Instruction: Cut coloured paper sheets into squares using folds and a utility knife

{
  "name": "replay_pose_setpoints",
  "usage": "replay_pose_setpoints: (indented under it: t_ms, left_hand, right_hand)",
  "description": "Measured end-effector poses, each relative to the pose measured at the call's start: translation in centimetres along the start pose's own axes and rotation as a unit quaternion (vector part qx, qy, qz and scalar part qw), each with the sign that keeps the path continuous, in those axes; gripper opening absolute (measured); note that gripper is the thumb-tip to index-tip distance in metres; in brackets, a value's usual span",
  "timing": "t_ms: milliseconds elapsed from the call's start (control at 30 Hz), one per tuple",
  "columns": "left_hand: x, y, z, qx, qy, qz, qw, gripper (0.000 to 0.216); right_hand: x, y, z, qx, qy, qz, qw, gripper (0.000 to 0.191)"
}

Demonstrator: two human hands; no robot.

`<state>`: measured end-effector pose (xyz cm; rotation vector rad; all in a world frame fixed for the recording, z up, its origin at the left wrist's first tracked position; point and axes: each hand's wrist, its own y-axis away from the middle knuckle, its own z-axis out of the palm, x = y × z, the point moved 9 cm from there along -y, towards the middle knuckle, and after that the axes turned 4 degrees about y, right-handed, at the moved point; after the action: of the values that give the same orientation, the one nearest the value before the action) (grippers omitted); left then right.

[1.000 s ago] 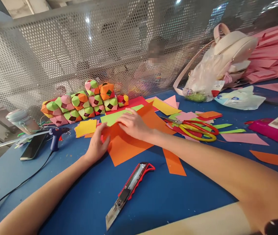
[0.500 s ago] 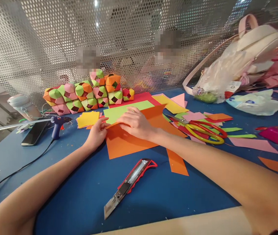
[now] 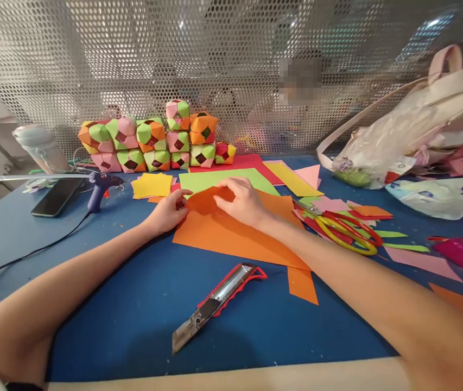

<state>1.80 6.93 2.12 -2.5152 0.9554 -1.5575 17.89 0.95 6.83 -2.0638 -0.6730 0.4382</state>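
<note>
A utility knife (image 3: 208,310) lies on the blue desk (image 3: 113,304) just before the orange sheet (image 3: 231,233); scissors (image 3: 331,221) rest to its right, faceted paper blocks (image 3: 152,136) behind. The right grip (image 3: 241,202) pinches the smooth sheet's far edge; the left grip (image 3: 166,212) curls at its left corner, hold unclear.

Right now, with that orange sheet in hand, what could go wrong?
1. Cut: the utility knife lies between the forearms with its blade out, so an arm pulling back could catch it.
2. Dragged strip: an orange strip pokes out from under the orange sheet, so sliding the sheet might shift it.
3. Snag: the black cord trails beside the left forearm; hooking it could tug the glue gun.
</note>
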Motion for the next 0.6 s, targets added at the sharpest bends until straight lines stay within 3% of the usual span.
replay_pose_setpoints:
  t_ms: [100, 200, 400, 600]
  left_hand:
    - [0.3, 0.1, -1.2, 0.051, -0.036, 0.012, 0.998, 0.042]
    - [-0.1, 0.0, -1.8, 0.063, -0.06, 0.012, 0.996, 0.042]
    - [-1.0, 0.3, -1.4, -0.03, -0.079, 0.012, 0.996, 0.031]
    - [0.2, 2.3, -2.1, -0.091, -0.097, 0.03, 0.991, 0.028]
  right_hand:
    - [-2.1, 0.1, -0.1, -0.038, -0.015, -0.046, 0.998, 0.006]
    - [-4.2, 0.8, -0.5, -0.068, -0.019, -0.108, 0.992, 0.017]
    - [-5.8, 3.1, -0.7, -0.105, -0.102, -0.174, 0.974, 0.019]
    - [-6.7, 4.6, -1.2, -0.174, -0.198, -0.188, 0.946, 0.023]
